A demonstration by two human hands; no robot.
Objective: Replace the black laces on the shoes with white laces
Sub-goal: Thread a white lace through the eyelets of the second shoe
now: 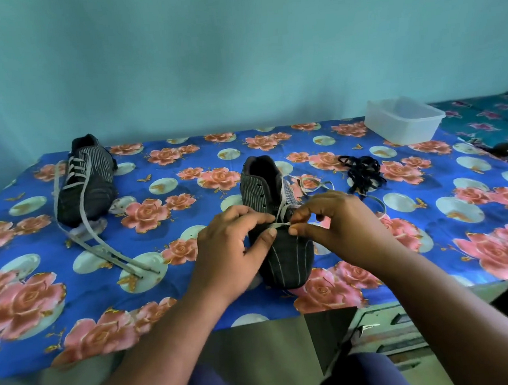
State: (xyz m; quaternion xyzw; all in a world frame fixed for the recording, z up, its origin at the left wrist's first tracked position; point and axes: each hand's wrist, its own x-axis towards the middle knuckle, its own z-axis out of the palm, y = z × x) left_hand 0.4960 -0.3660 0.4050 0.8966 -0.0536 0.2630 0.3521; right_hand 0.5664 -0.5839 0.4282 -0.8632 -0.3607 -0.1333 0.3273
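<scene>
Head view: your left grip and right grip each pinch the white lace over the near shoe. Uneven pulling could leave its ends unequal. Beyond the right grip lie the black laces; far left, the relaced shoe.

Two bare forearms, no sleeves visible, left hand and right hand both bare — no rings, watch or bands seen, short fingernails, blue-purple garment over both knees at the bottom edge — type indeterminate
</scene>
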